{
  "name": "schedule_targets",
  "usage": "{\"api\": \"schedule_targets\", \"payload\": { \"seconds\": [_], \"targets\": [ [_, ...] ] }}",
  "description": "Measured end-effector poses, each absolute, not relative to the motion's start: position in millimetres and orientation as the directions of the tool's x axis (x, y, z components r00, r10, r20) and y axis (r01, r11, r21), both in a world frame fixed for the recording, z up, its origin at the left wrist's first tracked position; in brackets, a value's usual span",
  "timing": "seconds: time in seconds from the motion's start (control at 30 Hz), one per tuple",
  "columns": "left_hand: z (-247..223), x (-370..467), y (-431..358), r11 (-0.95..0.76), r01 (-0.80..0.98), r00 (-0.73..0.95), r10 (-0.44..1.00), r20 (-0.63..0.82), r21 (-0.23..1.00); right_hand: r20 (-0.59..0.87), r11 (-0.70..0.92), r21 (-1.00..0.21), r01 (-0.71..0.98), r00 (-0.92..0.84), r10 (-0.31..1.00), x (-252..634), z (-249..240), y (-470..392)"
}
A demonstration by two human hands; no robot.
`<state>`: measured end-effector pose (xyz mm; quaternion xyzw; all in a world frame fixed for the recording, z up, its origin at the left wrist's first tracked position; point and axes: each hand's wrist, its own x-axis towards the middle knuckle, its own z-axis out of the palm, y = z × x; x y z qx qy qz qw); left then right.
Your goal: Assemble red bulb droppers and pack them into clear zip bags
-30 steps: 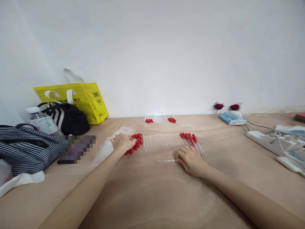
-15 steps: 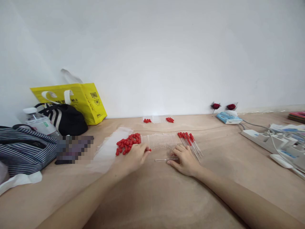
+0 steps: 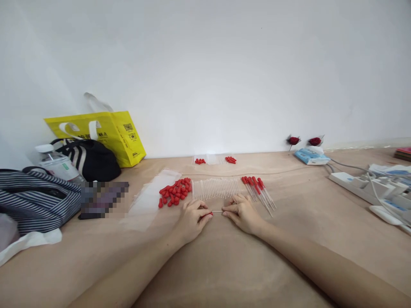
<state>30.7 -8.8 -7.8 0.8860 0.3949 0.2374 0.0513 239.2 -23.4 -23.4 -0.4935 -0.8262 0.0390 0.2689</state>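
Between finger and thumb, my left hand (image 3: 193,219) pinches a red rubber dropper bulb, mostly covered by the fingers. My right hand (image 3: 243,214) is closed on a thin clear glass dropper tube (image 3: 217,211), whose left end meets the bulb; how far it sits inside I cannot tell. Beyond both hands lies a row of glass tubes (image 3: 213,188), side by side. A pile of loose red bulbs (image 3: 175,191) rests left of the row. To its right are several droppers with red bulbs fitted (image 3: 258,190).
Clear plastic bags (image 3: 146,196) lie left of the bulb pile. Two small red groups (image 3: 200,161) sit near the wall. At left stand a yellow bag (image 3: 128,141), a bottle (image 3: 59,164) and a striped pouch (image 3: 41,199). A power strip (image 3: 349,182) with cables lies right.
My left hand has moved right and nearer me with the bulb, away from the pile. My right hand has shifted slightly left with the tube, and bulb and tube now meet.
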Motion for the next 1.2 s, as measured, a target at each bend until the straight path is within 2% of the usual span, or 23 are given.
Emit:
{"api": "schedule_targets", "payload": {
  "seconds": [0.17, 0.3, 0.6, 0.73, 0.93, 1.2],
  "targets": [
    [-4.9, 30.5, -11.9, -0.666, 0.692, 0.54, 0.734, 0.411, 0.279, 0.431, 0.465, -0.302, 0.832, -0.316, 0.845, 235.8, -19.4, -27.3],
    [-4.8, 28.9, -11.4, -0.656, 0.696, 0.534, 0.744, 0.401, 0.291, 0.429, 0.493, -0.292, 0.82, -0.348, 0.833, 237.4, -17.3, -29.6],
    [-4.0, 29.2, -10.7, -0.671, 0.673, 0.548, 0.735, 0.4, 0.31, 0.369, 0.431, -0.366, 0.825, -0.297, 0.881, 239.1, -22.2, -25.1],
    [-4.1, 28.8, -10.7, -0.681, 0.657, 0.554, 0.727, 0.405, 0.322, 0.399, 0.418, -0.413, 0.809, -0.252, 0.881, 237.0, -22.3, -27.1],
    [-6.1, 28.0, -10.5, -0.691, 0.644, 0.553, 0.717, 0.426, 0.328, 0.472, 0.465, -0.507, 0.726, -0.218, 0.854, 233.3, -22.5, -29.9],
    [-7.4, 31.0, -8.9, -0.705, 0.619, 0.542, 0.702, 0.463, 0.345, 0.54, 0.592, -0.446, 0.671, -0.326, 0.776, 230.1, -20.6, -34.3]
  ]
}}
